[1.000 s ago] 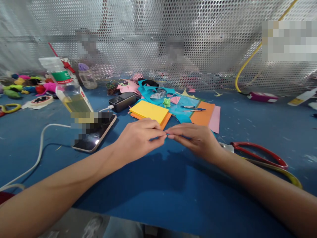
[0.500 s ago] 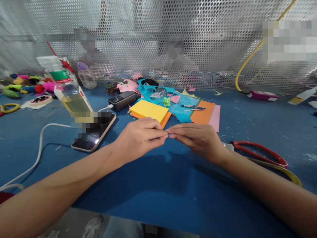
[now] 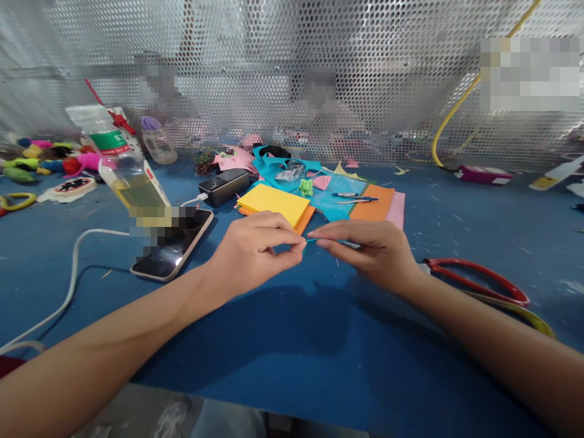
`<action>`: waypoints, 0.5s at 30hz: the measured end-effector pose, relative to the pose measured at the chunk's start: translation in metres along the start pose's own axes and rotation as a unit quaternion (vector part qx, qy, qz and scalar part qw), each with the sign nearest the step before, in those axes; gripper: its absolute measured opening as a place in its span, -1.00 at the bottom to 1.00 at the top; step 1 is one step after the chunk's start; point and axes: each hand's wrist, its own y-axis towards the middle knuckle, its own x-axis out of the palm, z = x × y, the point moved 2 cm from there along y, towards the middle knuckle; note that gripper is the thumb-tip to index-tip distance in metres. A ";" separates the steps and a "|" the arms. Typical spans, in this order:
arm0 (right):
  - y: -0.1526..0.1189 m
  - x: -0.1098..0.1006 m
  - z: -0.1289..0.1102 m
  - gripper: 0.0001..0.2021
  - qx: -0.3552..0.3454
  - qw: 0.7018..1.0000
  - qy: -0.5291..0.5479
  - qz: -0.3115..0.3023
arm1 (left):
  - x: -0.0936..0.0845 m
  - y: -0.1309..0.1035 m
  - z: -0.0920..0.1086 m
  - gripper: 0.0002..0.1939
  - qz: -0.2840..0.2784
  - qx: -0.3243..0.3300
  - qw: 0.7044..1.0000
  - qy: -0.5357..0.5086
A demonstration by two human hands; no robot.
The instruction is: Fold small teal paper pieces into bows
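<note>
Over the near side of the table (image 3: 292, 353), the left hand (image 3: 255, 246) is pinching a blue strip (image 3: 311, 240), the right hand (image 3: 376, 246) is bracketing its right end, grip unclear, and, seemingly light, creasable paper, it is inviting gentle end holds.

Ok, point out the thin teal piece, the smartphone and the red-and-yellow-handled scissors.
Thin teal piece (image 3: 311, 239): head view, on its short exposed stretch.
Smartphone (image 3: 183, 241): head view, on its screen.
Red-and-yellow-handled scissors (image 3: 489, 271): head view, on the red handle loop's far side.
</note>
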 end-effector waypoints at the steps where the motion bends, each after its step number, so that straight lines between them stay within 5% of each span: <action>1: 0.000 0.000 -0.001 -0.83 -0.001 1.000 0.013 0.004 | 0.000 0.000 0.000 -0.93 0.001 -0.008 1.000 -0.005; 10: 0.002 0.004 0.002 -0.94 0.116 0.989 0.085 0.027 | 0.002 -0.002 -0.002 -0.92 -0.011 -0.214 0.971 -0.101; 15: -0.001 0.007 0.001 -0.94 0.065 0.998 0.002 0.009 | 0.004 -0.002 -0.002 -0.86 -0.018 -0.180 0.981 -0.070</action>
